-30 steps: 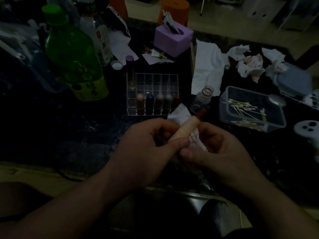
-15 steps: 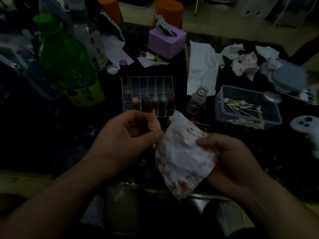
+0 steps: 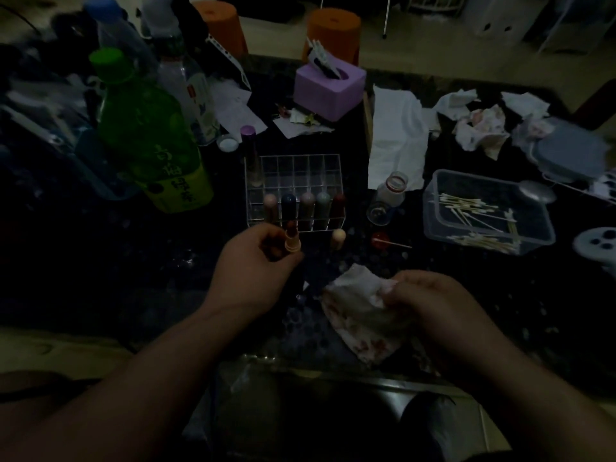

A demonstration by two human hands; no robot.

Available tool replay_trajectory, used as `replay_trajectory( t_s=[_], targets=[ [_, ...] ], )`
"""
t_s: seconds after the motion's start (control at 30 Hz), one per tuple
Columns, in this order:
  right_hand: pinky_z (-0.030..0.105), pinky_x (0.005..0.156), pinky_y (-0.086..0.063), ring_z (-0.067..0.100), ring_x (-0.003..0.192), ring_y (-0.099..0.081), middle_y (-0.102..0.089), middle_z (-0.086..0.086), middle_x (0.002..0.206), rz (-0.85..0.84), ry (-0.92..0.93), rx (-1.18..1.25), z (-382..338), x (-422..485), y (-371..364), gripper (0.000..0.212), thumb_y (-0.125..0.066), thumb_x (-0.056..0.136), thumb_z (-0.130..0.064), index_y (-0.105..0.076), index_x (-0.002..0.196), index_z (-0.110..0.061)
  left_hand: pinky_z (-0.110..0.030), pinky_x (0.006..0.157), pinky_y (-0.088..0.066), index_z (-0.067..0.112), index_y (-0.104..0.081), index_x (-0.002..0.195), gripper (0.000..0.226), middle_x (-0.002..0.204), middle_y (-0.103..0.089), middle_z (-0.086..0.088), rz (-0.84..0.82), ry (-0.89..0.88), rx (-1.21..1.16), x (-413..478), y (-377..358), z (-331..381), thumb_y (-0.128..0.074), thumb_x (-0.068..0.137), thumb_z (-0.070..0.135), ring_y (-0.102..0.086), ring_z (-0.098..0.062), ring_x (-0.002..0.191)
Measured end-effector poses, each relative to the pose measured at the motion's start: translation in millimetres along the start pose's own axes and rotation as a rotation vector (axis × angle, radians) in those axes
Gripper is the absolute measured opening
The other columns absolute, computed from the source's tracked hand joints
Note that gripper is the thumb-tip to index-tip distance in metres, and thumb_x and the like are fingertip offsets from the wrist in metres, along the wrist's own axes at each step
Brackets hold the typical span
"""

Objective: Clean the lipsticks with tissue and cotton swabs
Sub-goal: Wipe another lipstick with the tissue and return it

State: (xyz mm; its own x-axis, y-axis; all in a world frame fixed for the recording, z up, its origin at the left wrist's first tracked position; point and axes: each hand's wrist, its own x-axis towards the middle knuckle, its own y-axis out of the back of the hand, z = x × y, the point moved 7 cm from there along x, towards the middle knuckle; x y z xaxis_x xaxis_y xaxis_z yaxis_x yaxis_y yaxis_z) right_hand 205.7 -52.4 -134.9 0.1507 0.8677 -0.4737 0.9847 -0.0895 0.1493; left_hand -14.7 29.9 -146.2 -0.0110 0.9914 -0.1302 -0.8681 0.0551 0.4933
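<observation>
My left hand (image 3: pixel 253 268) grips an uncapped lipstick (image 3: pixel 292 240) with a peach tube and dark red tip, held upright just in front of the clear acrylic rack (image 3: pixel 295 191). Its peach cap (image 3: pixel 338 239) stands on the dark table beside the rack. My right hand (image 3: pixel 433 305) holds a crumpled, red-stained tissue (image 3: pixel 360 315) low over the table, apart from the lipstick. Several capped lipsticks (image 3: pixel 305 208) fill the rack's front row. A clear box of cotton swabs (image 3: pixel 486 211) sits to the right, and a used swab (image 3: pixel 391 243) lies near the cap.
A green bottle (image 3: pixel 150 145) and a clear bottle (image 3: pixel 190 91) stand at the left. A purple tissue box (image 3: pixel 328 86) is behind the rack, a flat white tissue (image 3: pixel 396 141) and crumpled used tissues (image 3: pixel 483 128) to the right. A small open jar (image 3: pixel 390 191) stands near the rack.
My hands have separated: the tissue came off the lipstick and my right hand lowered it to the right, crumpling it, while my left hand stood the lipstick upright near the rack.
</observation>
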Motion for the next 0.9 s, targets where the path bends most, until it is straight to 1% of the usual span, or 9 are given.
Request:
replay_trajectory(
  t_s=[0.1,0.17,0.23,0.33,0.47,0.53,0.63,0.77,0.9],
  targets=[
    [0.031,0.057,-0.035,0.016,0.057,-0.044,-0.047,0.006,0.058,0.051,0.116,-0.236,-2.7,5.3,10.6,0.037,-0.068,0.083,-0.029,-0.054,0.063,-0.002,-0.022,0.076,-0.053,0.028,-0.073,0.097,0.017,0.086,-0.071,0.014,-0.005,-0.006,0.004,3.6,-8.8,-4.1,-0.081,0.082,0.025,-0.066,0.003,0.080],
    [0.026,0.051,-0.035,0.011,0.053,-0.041,-0.044,0.004,0.055,0.090,0.242,-0.354,-11.5,9.2,14.8,0.032,-0.065,0.087,-0.016,-0.051,0.061,-0.003,-0.016,0.073,-0.050,0.029,-0.073,0.096,0.015,0.085,-0.071,0.016,-0.006,-0.020,0.015,6.0,-13.4,-3.9,-0.080,0.082,0.026,-0.065,0.006,0.079],
    [0.021,0.051,-0.037,0.012,0.053,-0.048,-0.054,0.006,0.058,0.075,0.347,-0.457,-20.8,15.9,13.9,0.025,-0.066,0.088,-0.013,-0.060,0.065,-0.006,-0.007,0.066,-0.044,0.031,-0.070,0.092,0.014,0.082,-0.069,0.017,-0.012,-0.031,0.027,7.3,-17.3,-2.3,-0.080,0.083,0.025,-0.063,0.011,0.076],
    [0.019,0.063,-0.042,0.009,0.070,-0.058,-0.062,-0.002,0.075,0.020,0.504,-0.671,-31.6,29.8,3.6,0.017,-0.069,0.089,-0.020,-0.067,0.072,-0.016,-0.001,0.059,-0.041,0.031,-0.067,0.089,0.016,0.076,-0.066,0.015,0.007,-0.034,0.049,7.1,-19.8,-0.6,-0.080,0.083,0.024,-0.060,0.013,0.073],
    [0.026,0.080,-0.047,0.014,0.092,-0.058,-0.060,-0.001,0.104,0.028,0.711,-0.813,-44.4,45.7,-15.8,0.013,-0.071,0.087,-0.022,-0.072,0.081,-0.011,-0.004,0.056,-0.042,0.033,-0.064,0.081,0.018,0.072,-0.065,0.011,0.032,-0.047,0.035,6.6,-20.7,-1.4,-0.081,0.082,0.026,-0.060,0.008,0.067],
    [0.030,0.085,-0.049,0.016,0.102,-0.058,-0.060,0.000,0.117,0.038,0.751,-0.843,-48.6,50.8,-24.2,0.017,-0.068,0.088,-0.027,-0.074,0.085,-0.011,-0.006,0.056,-0.043,0.033,-0.062,0.080,0.019,0.070,-0.064,0.010,0.033,-0.053,0.029,6.3,-21.7,-1.8,-0.080,0.083,0.029,-0.059,0.007,0.066],
    [0.037,0.085,-0.053,0.017,0.104,-0.060,-0.060,-0.003,0.123,0.015,0.786,-0.854,-50.3,56.7,-36.8,0.018,-0.066,0.090,-0.027,-0.076,0.091,-0.013,-0.007,0.058,-0.044,0.030,-0.064,0.086,0.015,0.071,-0.064,0.011,0.031,-0.069,0.040,6.1,-22.7,-1.8,-0.079,0.084,0.030,-0.059,0.006,0.069],
    [0.040,0.083,-0.054,0.014,0.097,-0.062,-0.061,-0.006,0.116,-0.014,0.761,-0.844,-45.8,68.8,-46.0,0.013,-0.066,0.089,-0.019,-0.073,0.089,-0.009,-0.006,0.060,-0.044,0.030,-0.065,0.088,0.013,0.075,-0.064,0.013,0.018,-0.074,0.047,6.7,-22.3,-2.6,-0.077,0.085,0.031,-0.059,0.008,0.073],
    [0.031,0.084,-0.052,0.011,0.093,-0.061,-0.064,-0.004,0.106,-0.017,0.752,-0.804,-43.6,72.8,-48.4,0.008,-0.067,0.087,-0.014,-0.072,0.089,-0.009,-0.002,0.061,-0.041,0.030,-0.063,0.091,0.016,0.079,-0.062,0.019,-0.003,-0.072,0.068,6.1,-19.7,0.7,-0.078,0.085,0.031,-0.058,0.010,0.072]
  ],
)
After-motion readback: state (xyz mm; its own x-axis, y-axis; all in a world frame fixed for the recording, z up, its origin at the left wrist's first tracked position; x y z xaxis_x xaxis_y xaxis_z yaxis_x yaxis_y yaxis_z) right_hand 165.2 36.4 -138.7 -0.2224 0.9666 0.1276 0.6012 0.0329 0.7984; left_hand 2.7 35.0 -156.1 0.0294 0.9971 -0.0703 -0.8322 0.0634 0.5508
